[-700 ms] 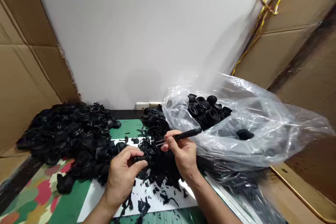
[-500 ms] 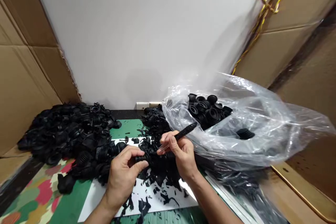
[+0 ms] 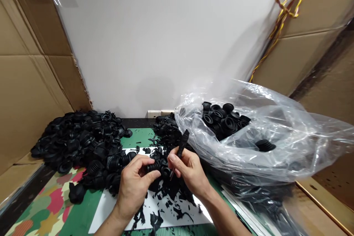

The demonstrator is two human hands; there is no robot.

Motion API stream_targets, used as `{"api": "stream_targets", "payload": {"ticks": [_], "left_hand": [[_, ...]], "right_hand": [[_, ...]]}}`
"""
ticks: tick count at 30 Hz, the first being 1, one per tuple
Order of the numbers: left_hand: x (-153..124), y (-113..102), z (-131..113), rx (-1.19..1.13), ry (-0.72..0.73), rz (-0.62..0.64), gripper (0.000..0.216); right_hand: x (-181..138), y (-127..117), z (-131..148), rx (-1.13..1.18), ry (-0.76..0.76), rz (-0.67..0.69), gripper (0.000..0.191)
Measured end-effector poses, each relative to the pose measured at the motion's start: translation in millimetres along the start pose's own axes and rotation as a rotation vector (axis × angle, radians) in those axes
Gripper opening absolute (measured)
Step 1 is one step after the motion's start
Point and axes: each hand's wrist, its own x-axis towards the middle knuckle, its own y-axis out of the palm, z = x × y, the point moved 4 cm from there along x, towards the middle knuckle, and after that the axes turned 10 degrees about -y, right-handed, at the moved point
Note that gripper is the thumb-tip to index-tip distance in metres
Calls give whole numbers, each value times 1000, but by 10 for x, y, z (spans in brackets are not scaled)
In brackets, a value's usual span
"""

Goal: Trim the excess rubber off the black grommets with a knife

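Observation:
My left hand (image 3: 135, 182) pinches a black ribbed rubber bellows (image 3: 152, 167) between thumb and fingers. Held like a pen in my right hand (image 3: 186, 169) is a slim tool (image 3: 183, 143) with a black handle. Its thin metal tip points down, close to the right side of the bellows; whether it is a blade cannot be made out. Beneath both hands, black rubber scraps (image 3: 177, 191) cover much of a white sheet (image 3: 110, 210). A large pile of similar bellows with ragged edges (image 3: 83, 140) lies to the left.
An opened clear plastic bag (image 3: 249, 162) on the right holds several black bellows (image 3: 221, 120). More scraps (image 3: 167, 129) are heaped behind the sheet. Cardboard walls (image 3: 33, 81) flank the green work surface (image 3: 138, 138), and twisted yellow-red wires (image 3: 279, 25) hang at upper right.
The tool in my right hand has turned from lying slanted to more upright, its tip now pointing down. My left hand keeps its pinch on the bellows. The whole view has shifted slightly.

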Motion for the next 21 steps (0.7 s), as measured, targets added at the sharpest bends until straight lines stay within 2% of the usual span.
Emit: {"api": "stream_targets", "payload": {"ticks": [2,6,8,13,21], "left_hand": [[15,3,11,-52,-72,-1,15],[41,21,89,-287,-419,46,43],[39,31,101,-412,-530,83,53],[25,64,91,-565,-611,205,52],[19,92,78,-602,-655,214,54]], "right_hand": [[1,21,-7,-20,33,38,31],[-4,57,-14,-41,92,94,23],[-8,75,-22,-50,98,100,21],[-25,128,-63,-143,68,120,18],[-35,135,-86,-150,15,53,22]]}}
